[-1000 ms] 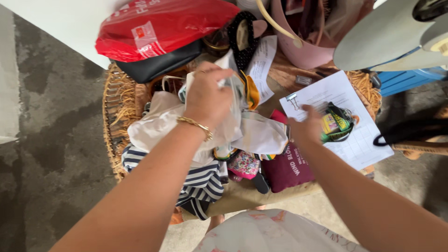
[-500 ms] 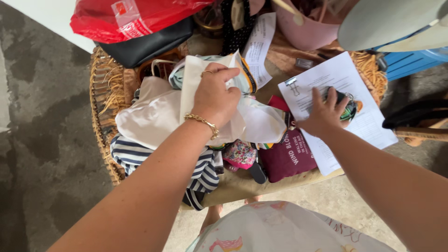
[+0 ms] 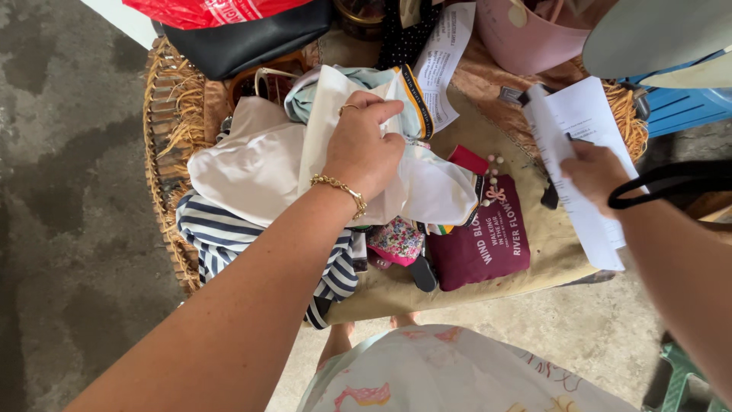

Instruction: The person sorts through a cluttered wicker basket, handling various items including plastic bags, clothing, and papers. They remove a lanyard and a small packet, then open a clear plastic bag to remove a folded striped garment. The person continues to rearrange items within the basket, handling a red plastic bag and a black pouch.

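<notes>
My left hand (image 3: 364,149), with a gold bracelet and a ring, grips a fold of white cloth (image 3: 252,164) piled on a round wicker table (image 3: 162,130). My right hand (image 3: 598,174) holds a sheet of white paper (image 3: 587,141), lifted and tilted off the table at the right. A black strap (image 3: 663,181) crosses my right wrist. Between my hands lie a maroon pouch (image 3: 480,240) with white lettering and a floral pouch (image 3: 396,240). A blue-and-white striped garment (image 3: 221,240) hangs over the table's front left edge.
At the table's back sit a black bag (image 3: 244,42) under a red plastic bag (image 3: 221,9), a pink tub (image 3: 526,34), and a long printed receipt (image 3: 438,61). A blue crate (image 3: 675,107) stands right of the table. Grey concrete floor surrounds it.
My right hand has picked the paper up from the table and moved it right; the green item it covered is gone from view. My left hand stays on the white cloth.
</notes>
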